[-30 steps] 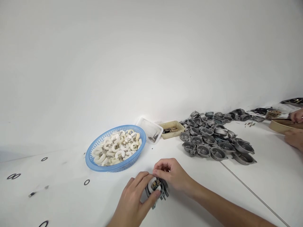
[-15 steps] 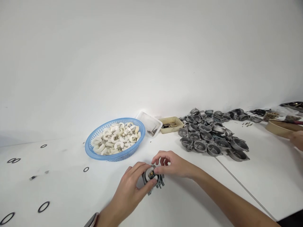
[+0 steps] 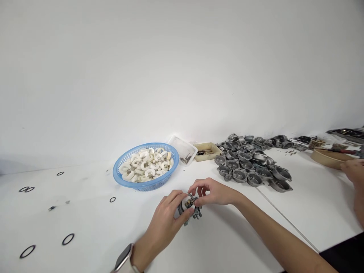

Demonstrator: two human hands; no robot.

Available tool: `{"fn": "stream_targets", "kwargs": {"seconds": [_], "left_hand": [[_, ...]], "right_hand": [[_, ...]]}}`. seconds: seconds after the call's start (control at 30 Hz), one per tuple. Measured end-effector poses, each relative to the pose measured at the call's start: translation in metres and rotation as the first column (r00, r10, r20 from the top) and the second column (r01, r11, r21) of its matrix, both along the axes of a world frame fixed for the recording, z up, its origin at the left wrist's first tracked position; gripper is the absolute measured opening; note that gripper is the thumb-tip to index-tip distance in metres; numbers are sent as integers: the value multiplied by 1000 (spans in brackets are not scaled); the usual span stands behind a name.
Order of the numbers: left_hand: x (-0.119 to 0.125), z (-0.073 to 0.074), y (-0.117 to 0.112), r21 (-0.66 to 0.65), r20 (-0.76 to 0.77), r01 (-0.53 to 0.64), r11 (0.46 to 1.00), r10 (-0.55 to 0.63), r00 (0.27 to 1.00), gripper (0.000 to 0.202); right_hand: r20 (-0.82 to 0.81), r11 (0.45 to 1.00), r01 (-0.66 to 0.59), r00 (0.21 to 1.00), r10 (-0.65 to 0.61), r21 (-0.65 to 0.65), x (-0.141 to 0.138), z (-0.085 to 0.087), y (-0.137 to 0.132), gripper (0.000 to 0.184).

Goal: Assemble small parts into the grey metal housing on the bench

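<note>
A small grey metal carburettor body (image 3: 191, 209) with a white float and brass parts on top rests on the white table (image 3: 244, 235). My left hand (image 3: 167, 222) curls round its left side, thumb against the white float. My right hand (image 3: 212, 192) pinches at its top from the right, fingertips bent onto the part. A watch sits on my left wrist (image 3: 124, 257).
A blue basket (image 3: 125, 179) of white floats stands behind the hands. Beside it are a clear tray (image 3: 182, 149), a beige tray (image 3: 207, 151) and a heap of grey metal bowls (image 3: 250, 165). Black O-rings (image 3: 68, 239) lie at left. Another person's hand (image 3: 354, 170) is by a brown dish (image 3: 327, 157).
Both hands and the metal part keep the same grip and have drifted slightly right in view. The camera has shifted, bringing my watch into sight.
</note>
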State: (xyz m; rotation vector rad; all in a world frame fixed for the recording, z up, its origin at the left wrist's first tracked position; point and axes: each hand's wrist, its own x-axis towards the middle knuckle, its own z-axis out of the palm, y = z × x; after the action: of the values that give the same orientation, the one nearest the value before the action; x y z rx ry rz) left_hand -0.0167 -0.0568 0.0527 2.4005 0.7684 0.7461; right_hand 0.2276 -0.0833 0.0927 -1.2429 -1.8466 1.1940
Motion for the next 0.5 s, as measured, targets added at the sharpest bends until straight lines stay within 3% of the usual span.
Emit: {"fn": "stream_targets", "kwargs": {"seconds": [0.2, 0.5], "left_hand": [[-2, -1, -2, 11, -3, 17, 1000, -17, 1000, 26], [-4, 10, -6, -19, 23, 61, 998, -61, 998, 21]], "right_hand": [[1, 996, 81, 997, -81, 49, -5, -6, -13, 34], [-81, 982, 163, 985, -155, 97, -12, -19, -26, 23]]}}
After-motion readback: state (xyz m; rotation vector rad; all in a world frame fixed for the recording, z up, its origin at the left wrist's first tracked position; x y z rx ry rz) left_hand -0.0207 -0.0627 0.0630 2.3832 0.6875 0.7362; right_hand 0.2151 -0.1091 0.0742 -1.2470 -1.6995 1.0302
